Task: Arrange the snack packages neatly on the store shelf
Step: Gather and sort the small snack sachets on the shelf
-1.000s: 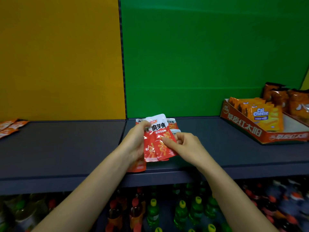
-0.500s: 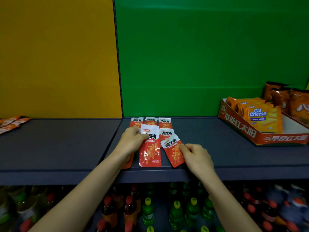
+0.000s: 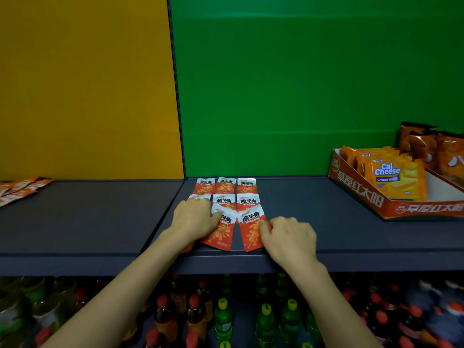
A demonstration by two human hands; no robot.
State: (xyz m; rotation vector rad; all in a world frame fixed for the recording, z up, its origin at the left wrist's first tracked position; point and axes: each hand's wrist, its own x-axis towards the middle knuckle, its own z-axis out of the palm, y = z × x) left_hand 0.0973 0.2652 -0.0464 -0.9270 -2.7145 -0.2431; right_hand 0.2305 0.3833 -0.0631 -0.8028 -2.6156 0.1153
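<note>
Right fingers press (or pinch, cannot tell) the right packet, at their 9 o'clock, axis roughly 12-to-6.

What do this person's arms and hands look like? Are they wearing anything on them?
Both forearms are bare as far as the picture shows, with no sleeves or cuffs in view. The left hand and right hand wear no gloves, and no watch, bracelet or ring is visible.

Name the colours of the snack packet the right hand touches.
The snack packet is red with a white top; head view.
</note>
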